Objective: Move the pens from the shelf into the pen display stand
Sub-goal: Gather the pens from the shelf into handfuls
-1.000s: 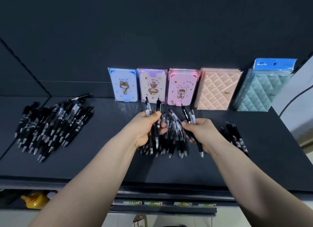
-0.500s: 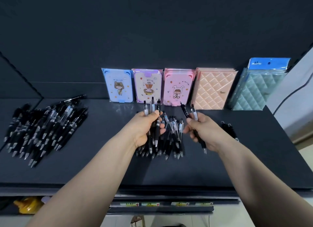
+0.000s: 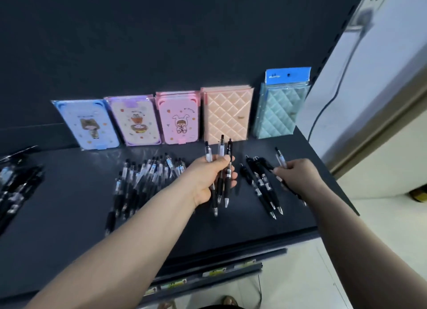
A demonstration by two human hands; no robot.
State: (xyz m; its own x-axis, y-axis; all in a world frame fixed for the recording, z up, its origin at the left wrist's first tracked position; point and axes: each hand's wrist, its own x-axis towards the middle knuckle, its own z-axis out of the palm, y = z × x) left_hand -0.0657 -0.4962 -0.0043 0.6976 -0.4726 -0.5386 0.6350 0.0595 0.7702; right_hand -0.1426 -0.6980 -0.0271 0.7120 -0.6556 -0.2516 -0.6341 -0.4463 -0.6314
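Observation:
My left hand (image 3: 211, 179) grips three black pens (image 3: 227, 168) upright above the dark shelf (image 3: 69, 211). My right hand (image 3: 298, 177) holds one or two pens (image 3: 280, 159) at the right end of the shelf, next to a small group of black pens (image 3: 261, 184) lying flat. A larger heap of pens (image 3: 143, 177) lies to the left of my left hand. Another pile of pens (image 3: 16, 186) sits at the far left edge. No pen display stand is in view.
Packaged notebooks lean against the back panel: blue (image 3: 89, 124), cream (image 3: 135, 120), pink (image 3: 180, 118), peach quilted (image 3: 227, 114) and teal quilted (image 3: 280, 108). The shelf ends at the right, beside a white wall with a cable (image 3: 335, 94). Floor shows below.
The view has swung right. My left hand has lifted its pens away from the middle heap toward the right. My right hand has moved right, over the small group of pens.

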